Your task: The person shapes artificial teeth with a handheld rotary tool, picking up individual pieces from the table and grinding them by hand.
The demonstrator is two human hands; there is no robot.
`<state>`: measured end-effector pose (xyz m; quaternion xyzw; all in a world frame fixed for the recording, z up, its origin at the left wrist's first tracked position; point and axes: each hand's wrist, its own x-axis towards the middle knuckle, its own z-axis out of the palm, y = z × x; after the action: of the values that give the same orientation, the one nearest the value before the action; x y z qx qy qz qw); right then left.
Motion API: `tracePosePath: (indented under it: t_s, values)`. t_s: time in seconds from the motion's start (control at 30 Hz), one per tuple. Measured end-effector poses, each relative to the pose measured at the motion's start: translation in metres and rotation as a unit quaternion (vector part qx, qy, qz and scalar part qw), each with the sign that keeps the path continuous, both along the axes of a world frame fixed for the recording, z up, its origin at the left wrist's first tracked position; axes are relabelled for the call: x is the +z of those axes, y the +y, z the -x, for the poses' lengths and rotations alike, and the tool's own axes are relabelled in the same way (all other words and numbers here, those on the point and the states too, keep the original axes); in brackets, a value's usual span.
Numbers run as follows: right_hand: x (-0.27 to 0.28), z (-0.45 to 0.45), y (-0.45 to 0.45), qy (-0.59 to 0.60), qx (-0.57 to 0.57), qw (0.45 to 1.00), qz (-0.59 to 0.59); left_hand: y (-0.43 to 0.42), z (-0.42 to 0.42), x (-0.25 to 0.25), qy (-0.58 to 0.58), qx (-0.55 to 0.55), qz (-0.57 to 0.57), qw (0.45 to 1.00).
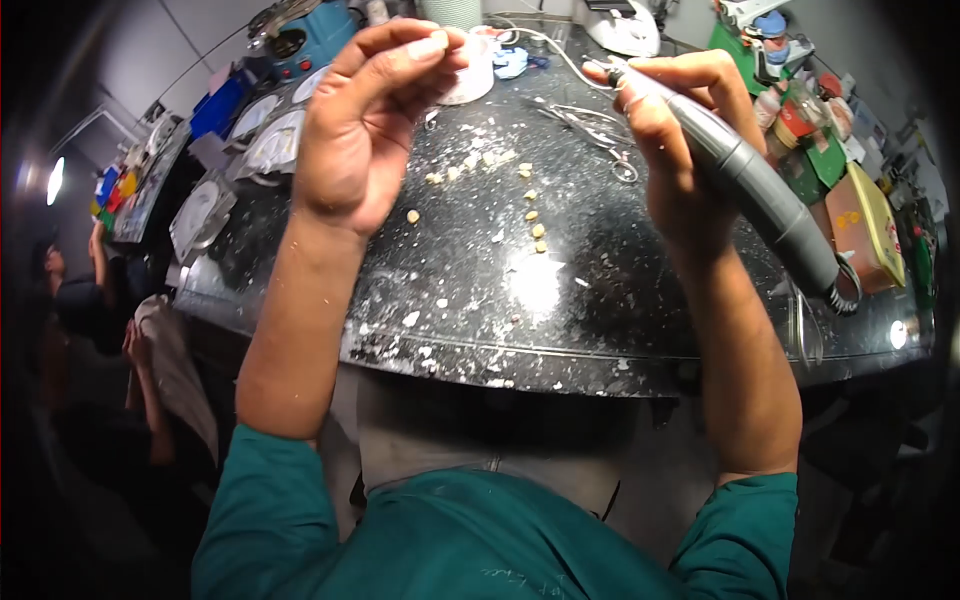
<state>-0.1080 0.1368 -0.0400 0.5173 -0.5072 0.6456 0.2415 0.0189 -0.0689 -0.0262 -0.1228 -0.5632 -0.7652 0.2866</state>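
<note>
My right hand (690, 150) is wrapped round a grey handpiece (745, 165), its dark tip pointing to the upper left and a coiled cord at its lower end. My left hand (375, 120) is raised over the left part of the black bench, its thumb and index finger pinched together. What they hold, if anything, is too small to make out. Between the hands, small yellowish pieces (538, 231) lie on the bench in a short column and a row. A single yellowish piece (413, 216) lies nearer my left wrist.
White debris speckles the black bench (450, 290). Thin wires (590, 125) lie near the handpiece tip. White trays (275, 148) stand at left, a pinkish box (860, 225) and tools at right. Another person's arm (145, 370) shows at far left.
</note>
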Motion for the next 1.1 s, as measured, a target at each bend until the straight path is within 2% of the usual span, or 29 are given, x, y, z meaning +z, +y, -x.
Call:
tracePosePath:
  t_s: [0.1,0.2,0.3,0.43,0.6,0.83,0.93,1.03,1.07,1.1]
  values:
    - [0.000,0.000,-0.001,0.038,-0.032,0.999,-0.013,-0.012,-0.027,0.007,-0.046,0.085,0.130,0.987]
    - [-0.001,-0.001,-0.005,0.021,-0.016,1.000,0.001,-0.001,-0.061,0.000,-0.171,0.211,0.277,0.922]
    - [0.000,0.003,-0.002,0.112,-0.020,0.993,-0.014,0.005,-0.087,-0.018,-0.320,0.266,0.328,0.848]
    - [-0.002,0.006,-0.004,0.071,-0.036,0.997,-0.010,0.020,-0.097,-0.034,-0.377,0.267,0.367,0.808]
    - [0.001,0.008,0.000,0.091,-0.082,0.992,-0.024,0.027,-0.088,-0.040,-0.383,0.329,0.399,0.766]
    - [0.000,0.012,0.000,0.120,-0.113,0.986,-0.025,0.032,-0.082,-0.044,-0.336,0.355,0.351,0.799]
    - [0.000,0.010,0.000,0.111,-0.126,0.985,-0.033,0.027,-0.081,-0.031,-0.378,0.350,0.367,0.774]
    - [0.000,0.012,0.000,0.116,-0.127,0.985,-0.030,0.012,-0.069,-0.022,-0.363,0.363,0.406,0.755]
    - [0.000,0.011,0.000,0.114,-0.124,0.985,-0.033,-0.001,-0.059,-0.032,-0.290,0.340,0.392,0.804]
    - [0.000,0.011,0.000,0.112,-0.120,0.986,-0.035,-0.008,-0.052,-0.031,-0.291,0.301,0.420,0.805]
